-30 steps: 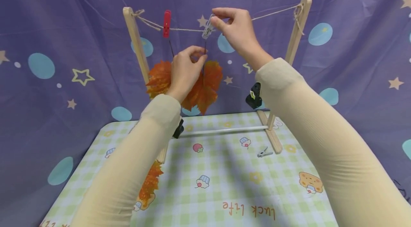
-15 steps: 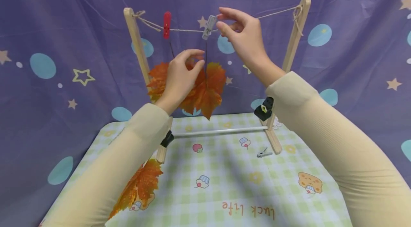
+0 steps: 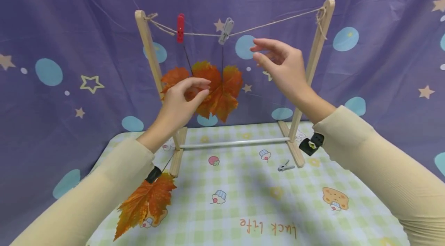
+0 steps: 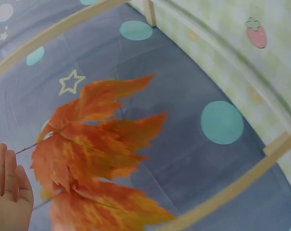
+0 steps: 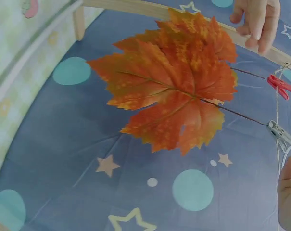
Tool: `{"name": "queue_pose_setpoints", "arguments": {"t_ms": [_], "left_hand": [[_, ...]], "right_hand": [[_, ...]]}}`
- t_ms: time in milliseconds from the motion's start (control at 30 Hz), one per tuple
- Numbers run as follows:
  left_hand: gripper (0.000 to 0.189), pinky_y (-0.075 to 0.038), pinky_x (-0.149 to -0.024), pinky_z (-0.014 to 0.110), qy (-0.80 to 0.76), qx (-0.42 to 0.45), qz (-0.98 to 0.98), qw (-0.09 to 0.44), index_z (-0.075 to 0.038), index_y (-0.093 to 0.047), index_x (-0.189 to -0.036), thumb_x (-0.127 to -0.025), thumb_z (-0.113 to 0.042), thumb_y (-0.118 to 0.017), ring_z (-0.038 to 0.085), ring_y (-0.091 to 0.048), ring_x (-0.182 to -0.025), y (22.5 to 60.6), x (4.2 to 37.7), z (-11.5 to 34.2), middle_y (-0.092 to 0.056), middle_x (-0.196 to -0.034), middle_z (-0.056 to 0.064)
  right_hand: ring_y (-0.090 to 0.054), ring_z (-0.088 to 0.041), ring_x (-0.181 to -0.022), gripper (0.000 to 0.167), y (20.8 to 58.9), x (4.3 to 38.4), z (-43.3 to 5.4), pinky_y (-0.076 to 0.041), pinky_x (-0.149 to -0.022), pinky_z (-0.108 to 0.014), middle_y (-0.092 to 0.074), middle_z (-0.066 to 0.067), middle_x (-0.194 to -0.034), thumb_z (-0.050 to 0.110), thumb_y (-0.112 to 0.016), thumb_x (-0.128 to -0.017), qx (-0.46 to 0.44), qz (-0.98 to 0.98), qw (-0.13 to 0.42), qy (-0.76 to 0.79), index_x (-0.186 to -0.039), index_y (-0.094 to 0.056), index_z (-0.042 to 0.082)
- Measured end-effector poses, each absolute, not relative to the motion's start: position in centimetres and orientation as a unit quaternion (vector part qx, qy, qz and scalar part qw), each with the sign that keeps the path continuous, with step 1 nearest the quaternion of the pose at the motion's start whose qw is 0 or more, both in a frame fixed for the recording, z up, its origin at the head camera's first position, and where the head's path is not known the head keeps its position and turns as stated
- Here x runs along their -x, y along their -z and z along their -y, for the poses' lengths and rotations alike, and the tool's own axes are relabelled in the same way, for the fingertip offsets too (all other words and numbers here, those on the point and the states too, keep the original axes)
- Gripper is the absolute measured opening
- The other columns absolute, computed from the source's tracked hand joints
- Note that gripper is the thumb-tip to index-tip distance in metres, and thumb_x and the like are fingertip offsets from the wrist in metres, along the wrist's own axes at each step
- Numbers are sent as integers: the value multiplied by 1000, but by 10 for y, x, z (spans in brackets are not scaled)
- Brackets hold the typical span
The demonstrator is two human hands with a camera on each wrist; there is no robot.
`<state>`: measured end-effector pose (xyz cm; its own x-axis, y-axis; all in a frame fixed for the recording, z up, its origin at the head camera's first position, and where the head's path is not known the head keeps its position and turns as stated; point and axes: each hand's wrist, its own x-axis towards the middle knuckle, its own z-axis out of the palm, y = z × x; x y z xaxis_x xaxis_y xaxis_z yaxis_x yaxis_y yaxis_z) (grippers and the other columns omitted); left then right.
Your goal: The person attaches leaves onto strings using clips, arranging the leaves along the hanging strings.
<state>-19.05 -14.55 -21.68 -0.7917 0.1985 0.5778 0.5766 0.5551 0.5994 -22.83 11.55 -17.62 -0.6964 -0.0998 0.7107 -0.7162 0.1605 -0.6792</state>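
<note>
Two orange leaves (image 3: 224, 97) hang overlapping by their stems from a string (image 3: 278, 24), one under a red clothespin (image 3: 180, 28), the other under a grey clothespin (image 3: 226, 31). The left hand (image 3: 179, 101) is in front of the leaves, its fingers loosely bent, parted from the thumb and holding nothing. The right hand (image 3: 283, 66) is right of the grey clothespin, apart from it, fingers and thumb likewise parted, nothing between them. Another leaf (image 3: 149, 199) and a spare clothespin (image 3: 286, 166) lie on the surface (image 3: 250, 203).
</note>
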Motion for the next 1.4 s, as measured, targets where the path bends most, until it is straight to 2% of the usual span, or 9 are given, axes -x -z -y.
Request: {"name": "queue_pose_setpoints", "arguments": {"t_ms": [367,567,867,1067,1267,1400], "left_hand": [[29,-46,-81,34,406,193,872,192,-13,-67,-124,-100,-28,-62,11,-58,-93,249,169,192,-67,-109,-2],[28,-46,-81,29,394,163,887,180,-18,-68,-122,-100,-35,-61,11,-58,-94,267,169,219,-67,-110,-3],[36,-46,-82,33,385,115,908,117,-15,-66,-124,-100,-40,-59,19,-57,-99,302,169,248,-66,-115,2],[34,-46,-86,37,388,96,912,90,-13,-67,-123,-100,-37,-60,20,-57,-102,331,173,266,-67,-117,5],[34,-43,-91,45,399,96,909,73,-10,-66,-125,-100,-33,-61,27,-59,-106,362,177,283,-66,-122,10],[35,-47,-87,45,400,79,911,57,-8,-66,-125,-100,-32,-61,29,-57,-107,379,178,293,-65,-123,12]], "right_hand": [[-67,-11,-84,31,216,215,-153,-52,-75,-20,-72,6,-104,9,-66,-96,-276,720,243,-589,-126,-66,1],[-68,-10,-87,28,241,211,-169,-53,-76,-19,-73,7,-104,10,-66,-96,-261,728,219,-594,-124,-70,9],[-67,-9,-82,28,278,208,-183,-53,-72,-19,-73,7,-105,15,-66,-97,-236,759,200,-573,-124,-70,8],[-68,-9,-85,27,297,204,-190,-54,-75,-20,-73,4,-106,13,-65,-97,-231,760,177,-581,-124,-69,6],[-67,-8,-86,27,317,200,-196,-52,-72,-19,-74,6,-103,12,-66,-97,-216,773,171,-572,-122,-69,4],[-67,-8,-86,27,330,200,-200,-51,-72,-18,-73,9,-102,11,-66,-97,-211,781,168,-563,-122,-68,2]]}}
